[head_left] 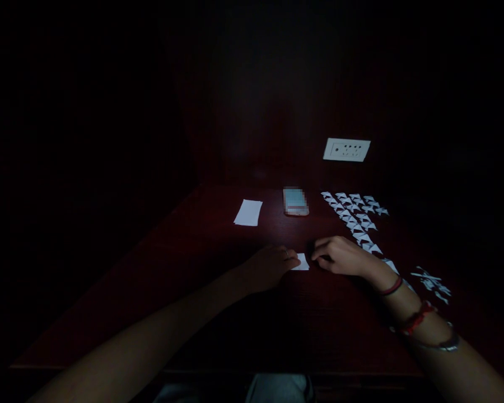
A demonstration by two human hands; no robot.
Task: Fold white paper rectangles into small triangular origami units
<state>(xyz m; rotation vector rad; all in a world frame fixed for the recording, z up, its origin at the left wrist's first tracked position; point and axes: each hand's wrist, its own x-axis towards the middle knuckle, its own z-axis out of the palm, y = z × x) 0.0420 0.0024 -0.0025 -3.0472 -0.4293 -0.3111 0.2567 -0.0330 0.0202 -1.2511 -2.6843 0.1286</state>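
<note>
On the left of the dark red surface (151, 268), a stack of white paper (248, 212) is lying flat, well ahead of your left arm. Your left hand (273, 270), with a ring (286, 253) on one finger, is resting near the middle; its fingers are covering part of a small white sheet, and you cannot tell here whether they are pinching or only pressing it. A phone (296, 201) is lying farther back. The small white sheet (303, 261) is sitting between your hands, its right end showing. Just beside that end, your right hand (340, 256) is hovering or resting with fingers loosely curled and released. Beyond it, folded white pieces (363, 238) are lining up in slanting rows, some partly hiding behind your right forearm, below a wall socket (346, 150). Farthest right, narrow white strips (432, 282) are lying in a loose heap.
</note>
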